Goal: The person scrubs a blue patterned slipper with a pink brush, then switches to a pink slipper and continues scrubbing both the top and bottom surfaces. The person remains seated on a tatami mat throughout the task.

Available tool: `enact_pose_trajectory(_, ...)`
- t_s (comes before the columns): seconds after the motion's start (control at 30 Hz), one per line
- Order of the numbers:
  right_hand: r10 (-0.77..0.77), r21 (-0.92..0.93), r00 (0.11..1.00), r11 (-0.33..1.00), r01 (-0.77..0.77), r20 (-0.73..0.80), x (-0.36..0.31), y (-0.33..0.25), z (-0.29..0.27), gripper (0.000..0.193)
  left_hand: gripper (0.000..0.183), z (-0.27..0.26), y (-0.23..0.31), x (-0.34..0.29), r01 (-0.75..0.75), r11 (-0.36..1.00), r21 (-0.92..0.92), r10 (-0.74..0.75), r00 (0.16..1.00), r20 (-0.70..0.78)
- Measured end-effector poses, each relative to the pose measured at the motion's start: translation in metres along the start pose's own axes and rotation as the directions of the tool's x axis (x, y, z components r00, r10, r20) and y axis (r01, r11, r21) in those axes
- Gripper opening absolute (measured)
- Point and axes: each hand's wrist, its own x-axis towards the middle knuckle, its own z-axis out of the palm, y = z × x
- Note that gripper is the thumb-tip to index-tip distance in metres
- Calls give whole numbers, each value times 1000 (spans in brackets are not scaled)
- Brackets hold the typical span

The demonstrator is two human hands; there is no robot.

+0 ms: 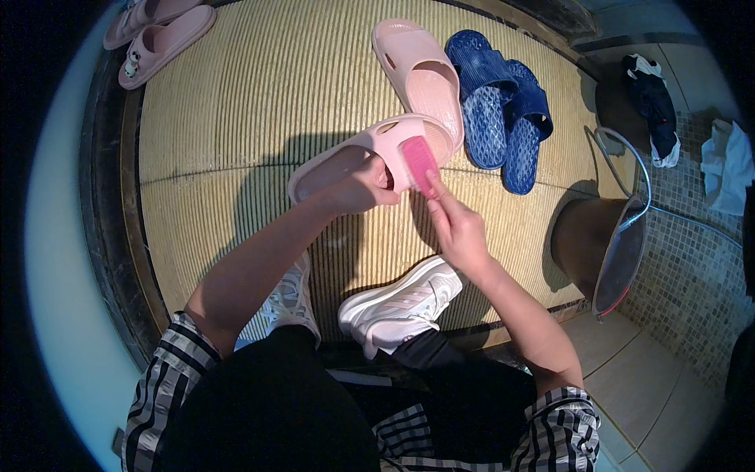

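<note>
A pink slipper [330, 167] is held up in front of me, its open end toward the left. My left hand [368, 187] grips it at the strap's near edge, with some fingers reaching inside under the strap. In my right hand [462, 230] is a bright pink scrubbing brush [418, 160], pressed against the strap's outer side; its bristles are mostly hidden. The mate of that slipper, another pink slipper [421, 75], lies just beyond on the ribbed mat, partly covered by the held one.
Two dark blue slippers [503, 110] lie right of the pink pair. More pink slippers [167, 43] sit at the far left corner. A dark bucket [598, 248] with a hose [641, 177] stands at the right. My sneakers [405, 303] rest on the yellow ribbed mat [236, 94]. Cloths [727, 165] lie far right.
</note>
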Motion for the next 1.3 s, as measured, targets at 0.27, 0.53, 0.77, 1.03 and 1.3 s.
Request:
enact_pose_trajectory(0.27,-25,-15,993,1000,27,119,-11,-24,2,49,80,-2,21,2,147,962,231,-180,975,131)
enact_pose_trajectory(0.53,48,-41,998,998,-50,-51,6,3,0,48,78,-10,-12,1,11,992,124,-9,1000,-14)
enact_pose_trajectory(0.77,-131,-113,990,984,136,51,-12,-4,11,56,94,0,58,-3,187,927,324,-240,962,132)
enact_pose_trajectory(1.03,-69,-103,997,992,72,31,-22,5,11,57,88,-1,25,4,203,931,303,-231,971,58)
enact_pose_trajectory(1.3,-24,-171,999,985,20,-22,-8,18,8,55,80,-11,5,2,6,997,82,-11,999,53)
